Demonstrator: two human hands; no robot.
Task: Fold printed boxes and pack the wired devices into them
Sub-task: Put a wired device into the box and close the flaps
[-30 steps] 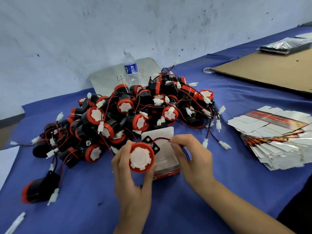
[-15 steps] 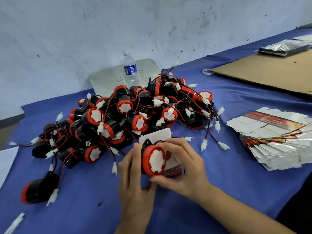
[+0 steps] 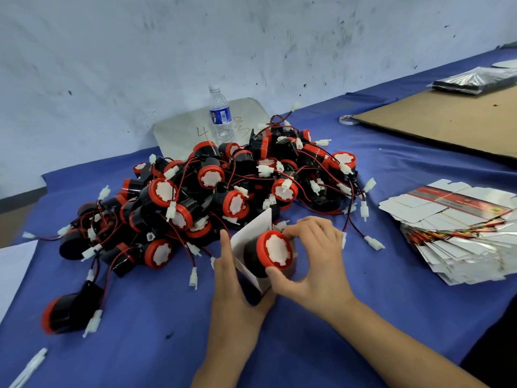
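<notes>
One handwritten "4" was legible on the grey board (image 3: 181, 133) behind the bottle (image 3: 221, 116); the bottle's blue label could not be read. The device (image 3: 275, 252), black-bodied with a red rim and white face, sat half inside the box (image 3: 249, 239), just before the pile (image 3: 223, 186). The left hand (image 3: 235, 298) gripped the box; the right hand (image 3: 316, 264) pinched the device's rim.

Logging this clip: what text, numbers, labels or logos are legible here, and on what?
"4": handwritten on the pale board behind the water bottle.
Scrawl beside it on that board: unreadable.
Label on the water bottle: too small to read.
Print on the stack of flat printed boxes: blurred.
The box in the left hand and the wired device in the right hand: no readable text.
</notes>
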